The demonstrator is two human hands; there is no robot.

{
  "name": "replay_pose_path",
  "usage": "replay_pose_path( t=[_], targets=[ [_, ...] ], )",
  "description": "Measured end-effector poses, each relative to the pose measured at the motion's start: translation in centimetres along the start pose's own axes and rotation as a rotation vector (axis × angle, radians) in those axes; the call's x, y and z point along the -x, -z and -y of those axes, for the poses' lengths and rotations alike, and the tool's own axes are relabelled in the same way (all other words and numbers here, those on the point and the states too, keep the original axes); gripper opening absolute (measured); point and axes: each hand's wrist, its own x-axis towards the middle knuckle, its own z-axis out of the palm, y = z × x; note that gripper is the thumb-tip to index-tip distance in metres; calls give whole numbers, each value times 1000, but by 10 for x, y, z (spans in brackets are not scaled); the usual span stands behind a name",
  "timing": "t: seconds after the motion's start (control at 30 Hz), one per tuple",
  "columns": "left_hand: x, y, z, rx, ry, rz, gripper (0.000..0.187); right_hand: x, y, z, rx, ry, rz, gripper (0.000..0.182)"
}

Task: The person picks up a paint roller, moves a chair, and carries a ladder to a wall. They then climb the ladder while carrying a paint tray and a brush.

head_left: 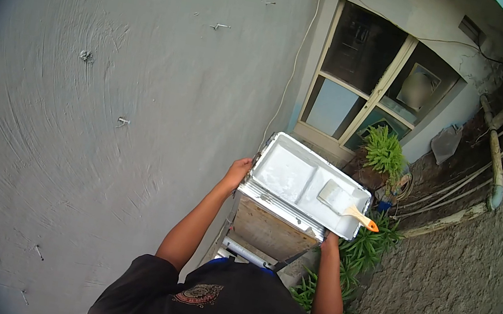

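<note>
A white paint tray (314, 156) rests on top of a metal stepladder (282, 209) in front of me. Whitish paint coats its inside. A flat paintbrush (354, 212) with a pale wooden handle and an orange tip lies in the tray, its handle over the right rim. My left hand (238, 172) is closed on the ladder's left side, just beside the tray. Under the tray's near right corner, my right hand (331, 241) grips the ladder's right side. Most fingers of both hands are hidden behind the ladder's edges.
A grey wall (163, 90) with small metal hooks rises close on the left. Ahead is a framed glass door (369, 77). Green plants (385, 150) and pipes (497, 163) stand along the right, by a rough wall (456, 275). A cable (296, 59) hangs down the corner.
</note>
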Motion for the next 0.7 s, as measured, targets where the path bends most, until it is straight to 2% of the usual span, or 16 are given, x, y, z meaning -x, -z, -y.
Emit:
replay_pose_path(
  t=[0.13, 0.2, 0.43, 0.57, 0.6, 0.7],
  targets=[
    [4, -7, -8, 32, 16, -38, 25, 11, -8, 11, 123, -71, -75, 60],
    [7, -8, -9, 52, 21, -39, 25, -2, 5, -3, 39, -8, -3, 61],
    [2, -1, -4, 0, -24, -17, 28, -10, 9, -9, 53, -10, 20, 62],
    [15, -9, -18, 6, -14, -24, 28, -19, 19, -20, -2, -9, -21, 43],
    [16, -10, -20, 6, 5, -32, 28, 0, 4, -1, 45, -71, 11, 57],
    [19, -14, -26, -23, 7, -68, 28, -17, 20, -19, 87, -40, 44, 49]
  ],
)
